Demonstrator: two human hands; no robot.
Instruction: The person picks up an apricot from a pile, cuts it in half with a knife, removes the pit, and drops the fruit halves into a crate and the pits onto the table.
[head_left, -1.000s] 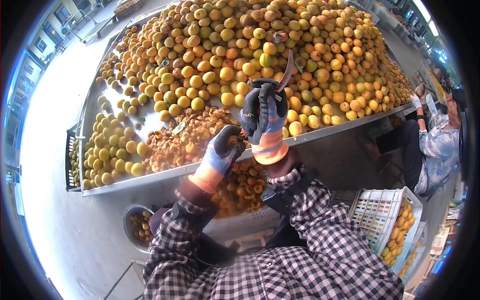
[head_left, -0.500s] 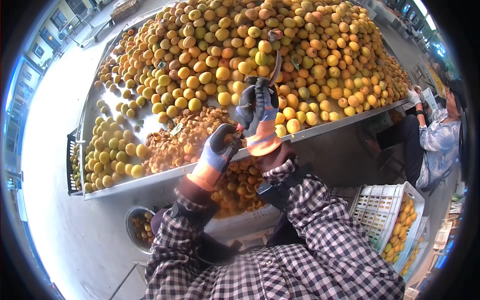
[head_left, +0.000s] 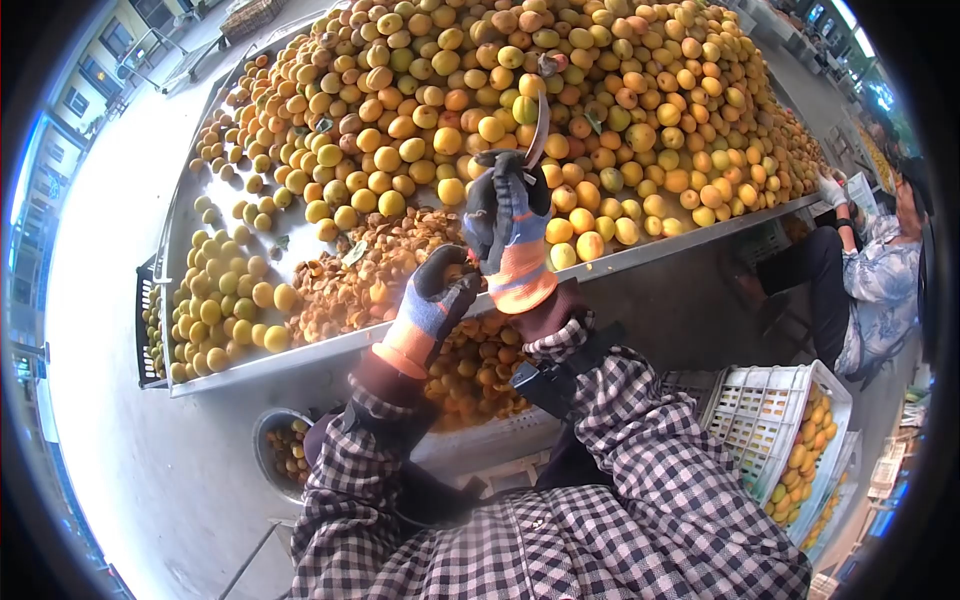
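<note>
Roughly upright: knife (head_left: 540, 125), tip up, right hand (head_left: 508, 218) gripping.

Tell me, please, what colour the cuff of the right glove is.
Orange, with paler stripes: the cuff on the right hand, head view.

A long metal table (head_left: 215, 195) with a raised rim is seen. Its far and right parts are covered by a high heap of apricots (head_left: 620, 90), orange and yellow, which is piled up to the right edge. A pile of cut halves (head_left: 360, 275) is spread by the near edge, with a leaf (head_left: 356, 256) laid on it. Yellow-green fruit (head_left: 225, 300) is gathered at the near left corner, and loose fruit is scattered along the left edge.
</note>
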